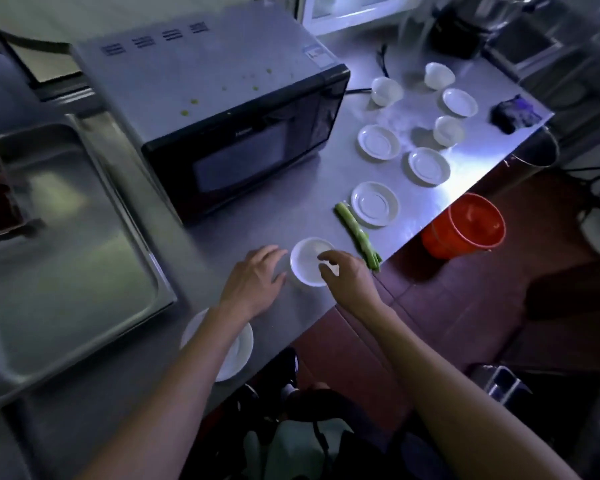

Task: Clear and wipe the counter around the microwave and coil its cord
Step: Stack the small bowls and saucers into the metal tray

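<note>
In front of the microwave (229,109), a small white bowl (309,259) sits on the steel counter (284,209). The right hand (349,275) curls loosely over its rim; whether it grips is unclear. The left hand (253,280) rests flat just beside the bowl.

microwave (222,109): pale grey top flecked with small yellow-green spots, black front with a dark door window
surface (291,216): bare silver-grey metal, brighter sheen toward its far right end
bowl (310,261): plain white
saucers (374,203): plain white, no pattern
cups (387,91): white, faintly translucent
vegetable stalk (355,233): light green, deeper green at the near end
cord (381,64): black
cloth (515,112): dark, blue-purple tint
bucket (465,226): orange-red
floor (447,306): dark reddish-brown tiles
sink basin (59,244): dull silver steel
</note>
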`<state>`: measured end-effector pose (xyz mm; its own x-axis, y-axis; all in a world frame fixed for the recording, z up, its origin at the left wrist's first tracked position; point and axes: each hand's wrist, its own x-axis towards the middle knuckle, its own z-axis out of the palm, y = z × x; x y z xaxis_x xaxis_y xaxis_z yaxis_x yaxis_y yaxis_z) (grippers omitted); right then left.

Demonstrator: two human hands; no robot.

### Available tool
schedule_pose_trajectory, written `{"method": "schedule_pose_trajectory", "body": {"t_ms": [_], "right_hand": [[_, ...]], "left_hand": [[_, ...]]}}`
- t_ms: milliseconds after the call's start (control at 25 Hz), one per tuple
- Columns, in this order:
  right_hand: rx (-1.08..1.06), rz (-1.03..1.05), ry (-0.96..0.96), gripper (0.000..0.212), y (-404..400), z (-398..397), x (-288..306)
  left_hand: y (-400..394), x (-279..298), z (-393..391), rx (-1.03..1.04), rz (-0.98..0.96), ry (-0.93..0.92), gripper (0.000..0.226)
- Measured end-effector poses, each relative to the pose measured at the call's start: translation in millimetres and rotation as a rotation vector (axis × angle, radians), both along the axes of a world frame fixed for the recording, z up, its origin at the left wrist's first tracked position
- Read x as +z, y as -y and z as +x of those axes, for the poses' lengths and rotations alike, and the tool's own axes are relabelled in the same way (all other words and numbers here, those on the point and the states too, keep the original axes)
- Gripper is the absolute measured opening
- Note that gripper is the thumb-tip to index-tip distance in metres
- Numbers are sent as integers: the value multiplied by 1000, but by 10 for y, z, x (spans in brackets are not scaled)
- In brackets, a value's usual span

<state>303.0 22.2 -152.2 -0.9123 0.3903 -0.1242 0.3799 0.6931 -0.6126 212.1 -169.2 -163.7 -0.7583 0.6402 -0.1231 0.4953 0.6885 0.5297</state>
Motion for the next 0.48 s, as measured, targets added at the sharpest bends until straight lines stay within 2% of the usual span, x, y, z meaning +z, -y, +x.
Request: {"method": "schedule_pose_trajectory", "body": {"t_ms": [160,320,480], "right_hand": [[-87,19,40,24,-144,400,-75],[-154,-13,49,24,-361,584,-160],[-128,-43,62,25,-578,604,-271]], "left_hand": [[-343,-86,143,-110,-69,-30,58],[-692,-188,164,-185,-187,-75,77],[-1088,-292,96,-209,-338,-81,93]]}}
